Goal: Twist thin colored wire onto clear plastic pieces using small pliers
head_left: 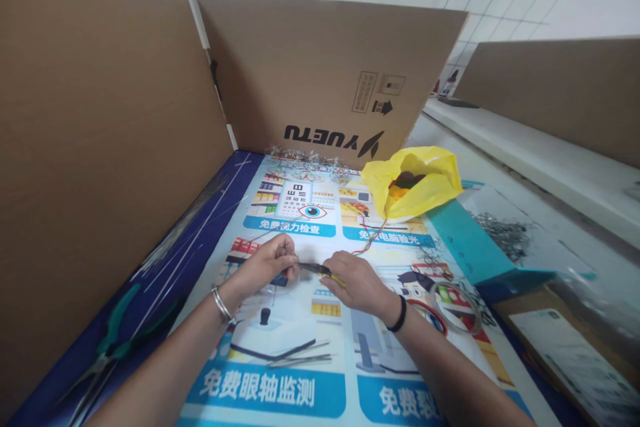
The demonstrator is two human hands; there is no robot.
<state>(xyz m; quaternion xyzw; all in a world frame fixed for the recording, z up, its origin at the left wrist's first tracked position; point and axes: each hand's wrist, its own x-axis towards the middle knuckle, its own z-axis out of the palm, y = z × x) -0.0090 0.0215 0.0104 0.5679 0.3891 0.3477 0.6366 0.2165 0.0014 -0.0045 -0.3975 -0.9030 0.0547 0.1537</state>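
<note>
My left hand (273,263), with a silver bracelet at the wrist, is closed, thumb and fingertips pinched on a thin wire that barely shows. Wrapped in my right hand (357,280), which has a black band at the wrist, are pliers (314,267) with dark narrow jaws and a yellow handle. The plier tips point left and meet the left fingertips; the exact contact is too small to make out. Below the hands, several short dark wire pieces (303,355) lie on the printed poster sheet (300,320).
Green-handled pliers (107,347) and long straight wires (175,233) lie on the left. A yellow bag (415,180) stands back right, colored cords trailing out. Wire coils (457,307) and a teal folder (465,240) are on the right. Cardboard walls (320,67) enclose the back and left.
</note>
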